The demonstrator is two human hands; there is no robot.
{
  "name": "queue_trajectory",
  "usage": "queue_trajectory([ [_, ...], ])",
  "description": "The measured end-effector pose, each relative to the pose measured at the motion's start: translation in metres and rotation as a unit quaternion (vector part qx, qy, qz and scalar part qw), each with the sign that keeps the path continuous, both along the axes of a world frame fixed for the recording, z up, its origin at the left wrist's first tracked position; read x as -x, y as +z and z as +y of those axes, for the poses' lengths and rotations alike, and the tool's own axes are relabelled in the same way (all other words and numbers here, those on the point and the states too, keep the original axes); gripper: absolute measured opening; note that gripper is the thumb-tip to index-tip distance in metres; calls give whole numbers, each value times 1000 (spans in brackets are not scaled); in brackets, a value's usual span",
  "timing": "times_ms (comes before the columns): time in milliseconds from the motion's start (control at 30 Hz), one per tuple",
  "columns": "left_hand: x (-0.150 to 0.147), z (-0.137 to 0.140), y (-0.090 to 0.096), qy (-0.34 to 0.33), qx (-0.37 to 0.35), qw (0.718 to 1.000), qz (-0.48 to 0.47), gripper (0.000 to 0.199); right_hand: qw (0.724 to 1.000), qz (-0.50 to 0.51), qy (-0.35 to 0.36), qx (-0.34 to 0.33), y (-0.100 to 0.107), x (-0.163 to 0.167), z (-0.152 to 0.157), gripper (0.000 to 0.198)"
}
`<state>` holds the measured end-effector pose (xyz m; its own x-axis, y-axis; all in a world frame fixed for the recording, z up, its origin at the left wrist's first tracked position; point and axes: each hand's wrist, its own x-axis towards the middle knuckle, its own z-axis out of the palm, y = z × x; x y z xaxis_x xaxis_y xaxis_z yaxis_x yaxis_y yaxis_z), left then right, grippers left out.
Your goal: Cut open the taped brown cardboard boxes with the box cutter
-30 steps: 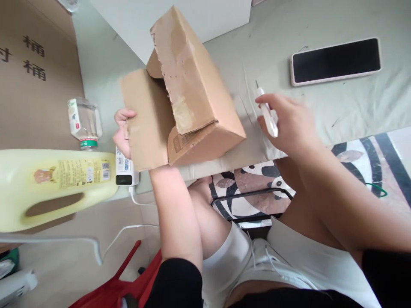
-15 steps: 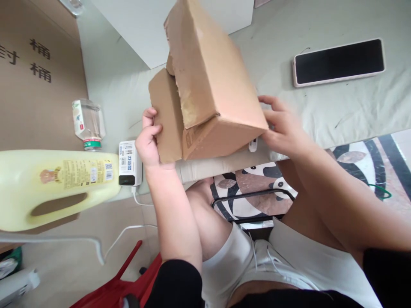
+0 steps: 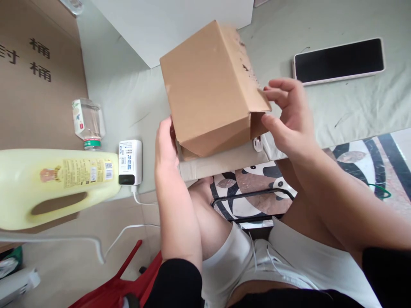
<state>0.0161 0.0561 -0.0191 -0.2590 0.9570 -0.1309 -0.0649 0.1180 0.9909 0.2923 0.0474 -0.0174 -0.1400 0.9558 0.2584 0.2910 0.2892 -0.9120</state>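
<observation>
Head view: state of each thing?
Cardboard box: tilted, ajar at right corner
Left hand: against box, partly hidden
Right hand: open, at box's right edge
White cutter: partly hidden, blade unseen
Phone: lying flat, screen dark
Bottle: green cap on
White device: cable plugged in
Yellow jug: cap out of view

The person wears a black top [image 3: 279,299], its plain left sleeve [image 3: 176,280] and right sleeve [image 3: 385,269] ending near the elbows above bare forearms [image 3: 178,209]. The pale, greyish-white shorts [image 3: 221,265] have wide legs and thin, whitish drawstring cords [image 3: 252,247] lying loose in front.
</observation>
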Motion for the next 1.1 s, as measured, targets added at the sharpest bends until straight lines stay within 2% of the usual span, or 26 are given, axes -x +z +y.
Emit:
queue_trajectory([
  [100,-11,-1,13,8,25,998,-61,41,995,93,-21,-10,6,3,-1,49],
  [233,-11,-1,19,59,-61,994,-68,39,988,138,-64,-24,1,7,3,38],
  [333,-10,-3,20,22,-116,988,-96,38,986,168,-16,-14,-3,8,6,29],
  [467,-19,-6,25,-28,-135,979,-151,35,989,136,52,6,0,8,5,43],
  [600,-25,-6,28,-21,-115,987,-113,38,990,120,71,28,-2,7,5,59],
  [733,-23,-3,25,1,-104,992,-76,39,997,67,16,25,-9,4,5,60],
  [900,-21,3,21,104,-115,983,-97,26,999,15,-49,-11,-7,1,8,51],
  [1000,-18,2,22,131,-121,977,-118,19,998,41,-52,-7,-5,1,8,45],
  [1100,-12,0,20,94,-179,970,-134,20,989,132,-71,-14,-7,2,6,37],
])
